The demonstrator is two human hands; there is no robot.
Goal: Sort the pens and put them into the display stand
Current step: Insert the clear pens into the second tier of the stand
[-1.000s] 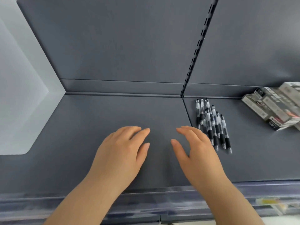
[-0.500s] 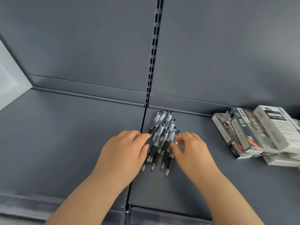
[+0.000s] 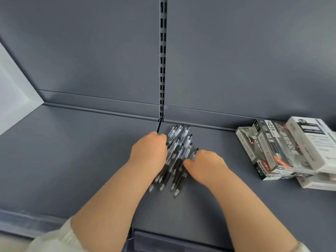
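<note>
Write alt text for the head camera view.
A left hand and right hand curl around either side of a loose pile of pens on a grey shelf. Stationery boxes lie stacked to the right.

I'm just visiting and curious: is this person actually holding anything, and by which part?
Yes: the left hand and right hand clasp the pens between them, fingers curled on the mid-barrels and dark grips; the pile rests on the shelf.

Black and white boxes (image 3: 283, 151) lie piled at the right, touching each other. A slotted metal rail (image 3: 162, 60) stands upright at the back. A white wall (image 3: 12, 99) is at the left.
</note>
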